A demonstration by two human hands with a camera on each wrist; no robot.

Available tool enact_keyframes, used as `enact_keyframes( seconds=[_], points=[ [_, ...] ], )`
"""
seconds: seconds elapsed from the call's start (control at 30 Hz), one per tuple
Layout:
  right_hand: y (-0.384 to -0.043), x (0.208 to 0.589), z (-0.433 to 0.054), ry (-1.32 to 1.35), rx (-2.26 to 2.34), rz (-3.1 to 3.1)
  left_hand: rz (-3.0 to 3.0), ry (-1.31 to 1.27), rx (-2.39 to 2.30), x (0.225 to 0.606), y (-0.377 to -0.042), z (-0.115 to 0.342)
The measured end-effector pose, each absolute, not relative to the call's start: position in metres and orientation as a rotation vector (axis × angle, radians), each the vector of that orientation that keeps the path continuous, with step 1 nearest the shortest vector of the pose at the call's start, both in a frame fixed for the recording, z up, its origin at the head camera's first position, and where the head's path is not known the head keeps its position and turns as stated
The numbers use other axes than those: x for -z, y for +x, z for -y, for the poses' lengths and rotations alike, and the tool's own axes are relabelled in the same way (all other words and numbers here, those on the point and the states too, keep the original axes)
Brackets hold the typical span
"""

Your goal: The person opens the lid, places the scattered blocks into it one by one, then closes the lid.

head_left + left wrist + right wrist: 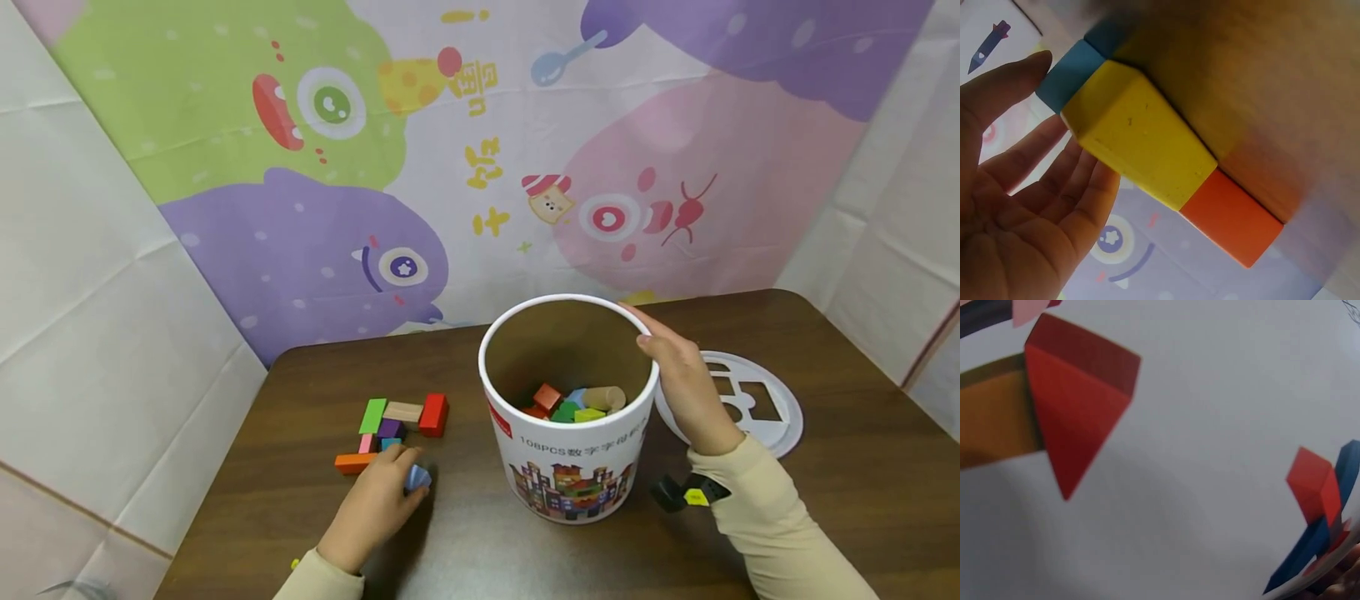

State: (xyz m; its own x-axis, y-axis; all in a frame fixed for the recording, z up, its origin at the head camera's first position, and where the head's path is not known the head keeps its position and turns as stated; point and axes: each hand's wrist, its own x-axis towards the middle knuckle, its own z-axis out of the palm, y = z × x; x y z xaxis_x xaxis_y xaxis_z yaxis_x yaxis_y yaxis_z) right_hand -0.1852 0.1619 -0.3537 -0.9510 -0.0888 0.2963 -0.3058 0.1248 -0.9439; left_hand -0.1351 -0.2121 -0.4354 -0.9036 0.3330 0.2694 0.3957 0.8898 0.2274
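My left hand (378, 504) is low over the left part of the table and pinches a light blue block (417, 477) between thumb and fingers. The left wrist view shows the thumb against a blue block (1072, 75), beside a yellow block (1141, 137) and an orange block (1235, 215). Just beyond this hand lie green (372, 417), red (433, 415), plain wood (403, 412), purple (391, 428) and pink blocks (367, 443). My right hand (686, 387) grips the rim of a white bucket (573, 454), which has several coloured blocks (567, 410) inside.
A white lid (787, 417) with shaped cutouts lies right of the bucket, partly behind the right hand. The brown table (465, 542) ends at a wall cloth (517, 150) printed with cartoon figures. In the right wrist view, the bucket's printed wall (1197, 425) fills the picture.
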Motion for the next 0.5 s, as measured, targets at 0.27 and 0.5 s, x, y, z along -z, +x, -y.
enact_keyframes(
  seconds=[0.27,0.5],
  points=[
    [-0.1855,0.3533,-0.1611,0.389,-1.910,2.246,2.815,-0.582,0.431,0.4385,-0.1345,0.2120],
    [-0.1844,0.3535,-0.1612,0.384,-1.901,2.252,2.818,-0.664,0.476,0.4355,-0.1387,0.2134]
  ],
)
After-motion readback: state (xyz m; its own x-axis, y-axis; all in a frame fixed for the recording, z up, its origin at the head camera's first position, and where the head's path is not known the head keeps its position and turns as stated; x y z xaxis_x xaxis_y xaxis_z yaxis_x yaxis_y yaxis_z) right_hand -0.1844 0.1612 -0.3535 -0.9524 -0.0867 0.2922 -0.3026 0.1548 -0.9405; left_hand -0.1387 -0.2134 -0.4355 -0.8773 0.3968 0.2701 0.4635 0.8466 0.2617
